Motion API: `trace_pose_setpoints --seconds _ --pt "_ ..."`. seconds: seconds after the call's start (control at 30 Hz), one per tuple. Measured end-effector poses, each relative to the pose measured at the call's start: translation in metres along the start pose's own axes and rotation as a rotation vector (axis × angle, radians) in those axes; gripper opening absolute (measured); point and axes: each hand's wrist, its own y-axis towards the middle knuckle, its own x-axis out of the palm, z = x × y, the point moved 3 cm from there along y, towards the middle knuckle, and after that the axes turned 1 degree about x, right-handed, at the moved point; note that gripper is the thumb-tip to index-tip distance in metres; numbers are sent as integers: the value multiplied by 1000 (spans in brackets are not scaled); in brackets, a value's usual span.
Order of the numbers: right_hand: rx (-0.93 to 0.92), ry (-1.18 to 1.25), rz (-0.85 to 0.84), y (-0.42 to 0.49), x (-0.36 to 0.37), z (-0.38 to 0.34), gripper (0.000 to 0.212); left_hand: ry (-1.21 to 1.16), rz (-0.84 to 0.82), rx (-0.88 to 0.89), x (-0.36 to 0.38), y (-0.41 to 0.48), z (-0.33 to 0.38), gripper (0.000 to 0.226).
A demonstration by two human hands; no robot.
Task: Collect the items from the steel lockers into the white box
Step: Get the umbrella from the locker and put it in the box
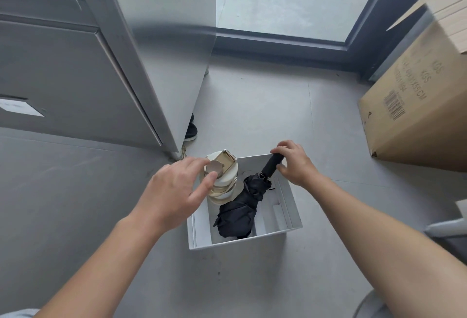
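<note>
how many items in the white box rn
2. A cream bottle stands in the far-left corner of the white box, touched by the left hand; a black folded umbrella leans across the middle, handle held by the right hand. Smaller things underneath may be hidden.

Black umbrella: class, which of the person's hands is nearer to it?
Right. The right hand grips the black umbrella by its handle; the left hand is off to its left, touching the cream bottle.
</note>
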Motion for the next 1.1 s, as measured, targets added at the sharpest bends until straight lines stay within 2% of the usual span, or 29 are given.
trace_pose_setpoints --seconds 0.1,0.3,0.4,0.57,0.77,0.97,1.1 --pt "-14 -129 -80 -13 -6 11 40 -7 0 10 0 4 -1 51" --pt "108 -66 -172 -42 -18 19 26 -44 -6 35 4 13 6 49" --pt "196 -113 -329 -56 -27 22 24 -66 -20 31 5 17 6 53" --pt "295 -180 -690 -80 -18 19 28 -74 -28 38 8 20 5 52" --pt "263 -190 -679 -83 -4 -2 22 -35 -38 66 12 16 5 46" --pt "221 -194 -772 -78 -15 -9 11 -41 -17 55 8 13 -3 52" --pt "229 -202 -745 -76 -8 -10 17 -41 -20 61 10 13 -2 53"
